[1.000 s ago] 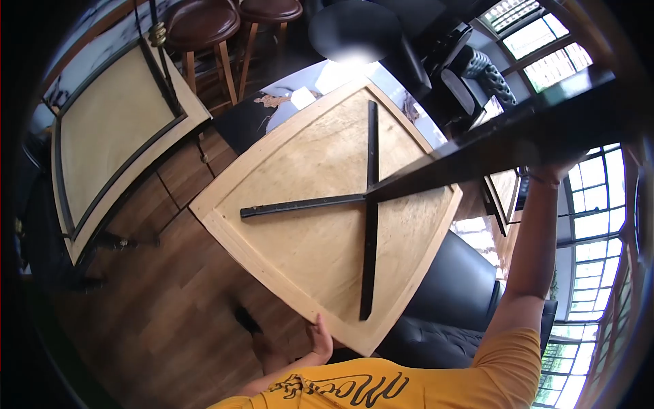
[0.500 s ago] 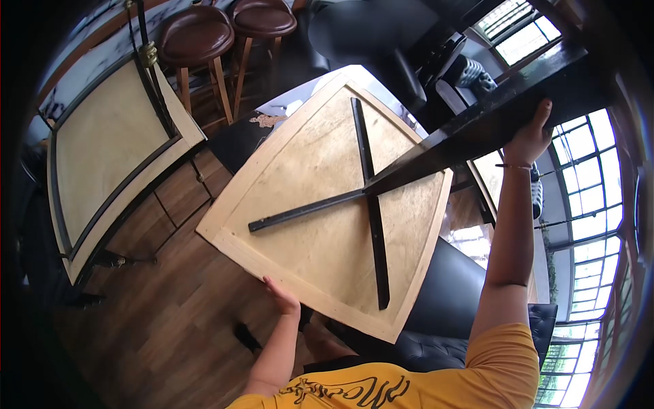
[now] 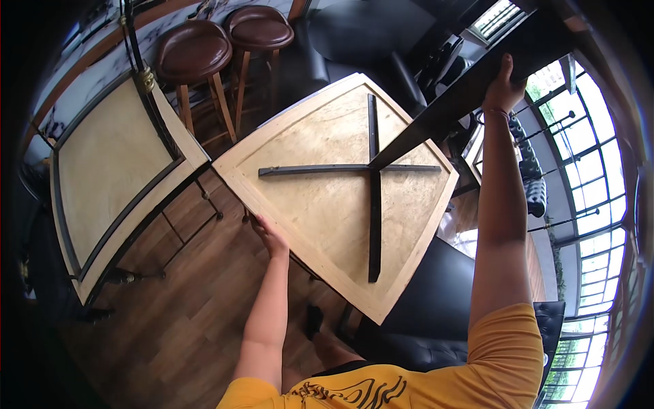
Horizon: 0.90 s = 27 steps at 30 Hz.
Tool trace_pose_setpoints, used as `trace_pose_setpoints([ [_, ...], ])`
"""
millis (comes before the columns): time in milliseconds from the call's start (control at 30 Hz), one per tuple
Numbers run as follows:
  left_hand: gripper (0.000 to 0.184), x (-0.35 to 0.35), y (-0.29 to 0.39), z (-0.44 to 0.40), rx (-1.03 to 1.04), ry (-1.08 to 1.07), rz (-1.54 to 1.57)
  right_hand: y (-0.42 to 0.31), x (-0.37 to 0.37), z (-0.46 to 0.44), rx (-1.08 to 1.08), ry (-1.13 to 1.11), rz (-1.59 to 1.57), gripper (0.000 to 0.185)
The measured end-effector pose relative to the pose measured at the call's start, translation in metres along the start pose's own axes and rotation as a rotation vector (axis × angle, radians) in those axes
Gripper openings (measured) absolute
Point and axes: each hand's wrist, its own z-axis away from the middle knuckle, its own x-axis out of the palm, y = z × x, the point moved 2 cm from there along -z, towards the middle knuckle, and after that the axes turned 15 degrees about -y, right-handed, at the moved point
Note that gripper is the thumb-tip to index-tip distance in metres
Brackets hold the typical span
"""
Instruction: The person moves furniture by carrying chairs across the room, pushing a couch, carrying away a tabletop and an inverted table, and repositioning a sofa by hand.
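An upside-down table lies before me, its square wooden tabletop [image 3: 306, 211] showing the pale underside. A black cross brace [image 3: 375, 225] is fixed to that underside. From the middle of the cross, a thick black table leg [image 3: 449, 112] rises toward the upper right. My right hand [image 3: 504, 88] is closed around the leg near its upper part, the thumb lying along it. My left hand [image 3: 272, 237] holds the tabletop's near left edge, with part of its fingers hidden beneath the rim.
Another upturned tabletop [image 3: 112, 177] with a black metal frame stands close on the left. Two brown stools [image 3: 194, 51] are behind it. A black padded seat [image 3: 436, 300] sits at the near right, and large windows [image 3: 579, 177] line the right side. Wooden floor [image 3: 191, 307] shows below.
The table has turned, and its left corner is now close to the other tabletop. My left hand has moved forward with the edge; my right hand has moved forward and left with the leg.
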Motion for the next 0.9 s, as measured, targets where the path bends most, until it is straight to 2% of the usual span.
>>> trace_pose_setpoints([
  [33, 0.062, 0.007, 0.021, -0.008, 0.023, -0.009, 0.030, 0.000, 0.005, -0.003, -0.048, -0.002, 0.055, 0.057],
  [167, 0.061, 0.009, -0.001, -0.024, 0.129, 0.005, -0.075, 0.003, 0.010, -0.002, -0.078, 0.020, 0.180, 0.055],
  [233, 0.061, 0.005, -0.005, -0.014, -0.038, 0.074, -0.260, 0.003, 0.010, 0.000, -0.062, 0.019, 0.152, 0.055],
  [433, 0.063, -0.002, -0.011, -0.024, -0.070, 0.096, -0.360, 0.012, 0.017, 0.000, -0.094, 0.041, 0.164, 0.057],
  [467, 0.063, -0.006, -0.011, -0.027, -0.048, 0.113, -0.372, -0.013, 0.022, 0.006, -0.049, 0.014, 0.127, 0.067],
  [567, 0.062, -0.009, -0.011, -0.038, -0.040, 0.072, -0.333, 0.045, 0.022, -0.001, 0.011, 0.050, 0.163, 0.085],
  [667, 0.062, -0.006, -0.004, -0.048, -0.077, 0.057, -0.365, 0.026, 0.035, 0.007, 0.093, 0.040, 0.250, 0.095],
  [733, 0.063, -0.003, -0.012, -0.064, -0.160, 0.114, -0.526, 0.026, 0.036, 0.003, 0.086, -0.046, 0.329, 0.097],
  [767, 0.065, -0.005, -0.020, -0.073, -0.205, 0.081, -0.528, 0.009, 0.038, 0.010, 0.147, -0.056, 0.447, 0.084],
  [800, 0.065, -0.001, -0.026, -0.082, -0.173, 0.038, -0.539, 0.007, 0.036, 0.016, 0.225, -0.177, 0.435, 0.087],
  [833, 0.065, 0.002, -0.032, -0.091, -0.213, 0.076, -0.567, 0.018, 0.033, 0.034, 0.126, -0.225, 0.608, 0.085],
  [867, 0.064, 0.002, -0.030, -0.098, -0.252, 0.115, -0.595, 0.035, 0.034, 0.066, 0.064, -0.169, 0.661, 0.077],
  [900, 0.063, 0.007, -0.020, -0.104, -0.299, 0.039, -0.624, 0.015, 0.023, 0.109, 0.138, -0.292, 0.550, 0.063],
])
